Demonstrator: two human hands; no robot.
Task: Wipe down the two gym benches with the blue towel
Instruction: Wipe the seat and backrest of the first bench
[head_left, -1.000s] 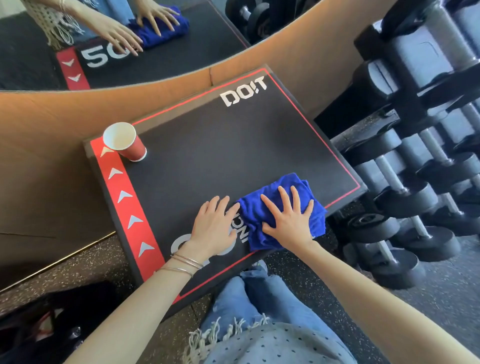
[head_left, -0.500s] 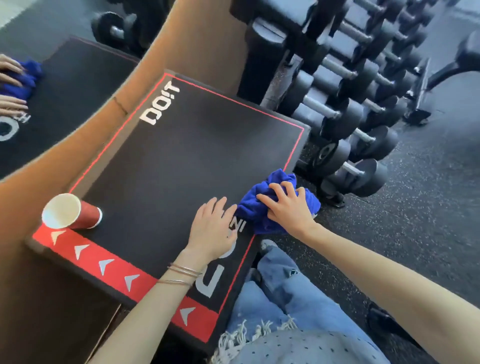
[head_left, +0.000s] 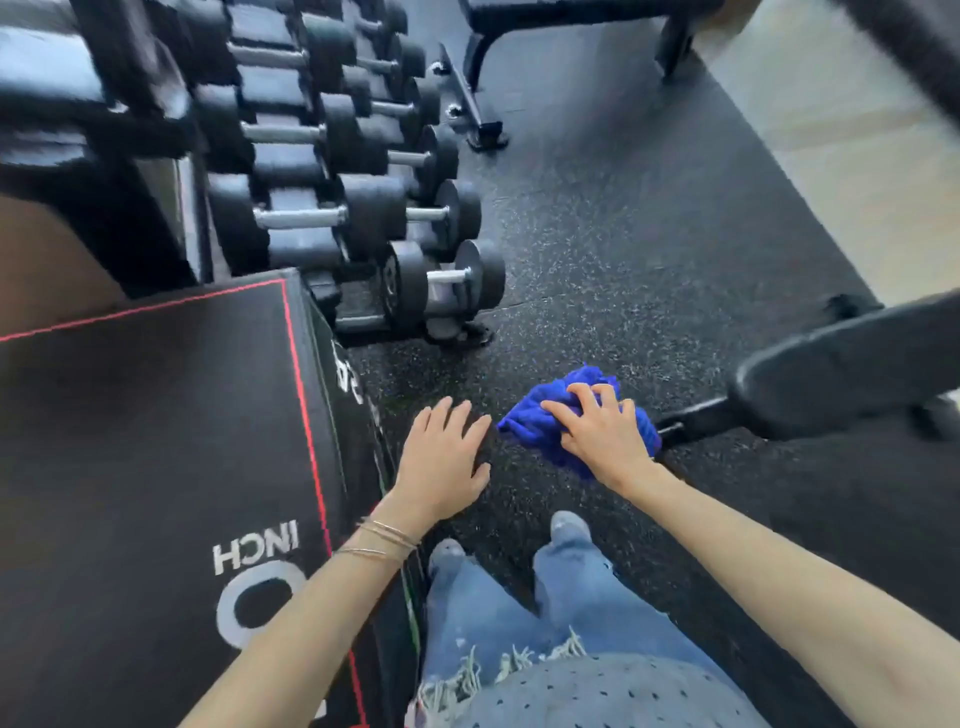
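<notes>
The blue towel (head_left: 556, 415) is bunched up in my right hand (head_left: 602, 431), held in the air above the floor to the right of the black box. My left hand (head_left: 441, 457) hovers beside it with fingers spread, holding nothing, just off the box's right edge. The black plyo box (head_left: 156, 441) with red border and white "INCH" lettering fills the lower left. A black padded bench (head_left: 852, 369) reaches in from the right edge, its metal foot near my right hand. Another black bench frame (head_left: 571, 31) stands at the top.
A rack of black dumbbells (head_left: 322, 208) runs along the upper left, its lowest pair close to the box's corner. Speckled black rubber floor (head_left: 623, 260) stretches between box and bench. My jeans and shoes (head_left: 566, 525) are below my hands. A pale floor strip lies at the far right.
The view has swung right, off the box. Both hands left the box top; my right hand carried the bunched towel rightward toward the black bench. The red cup is out of view.
</notes>
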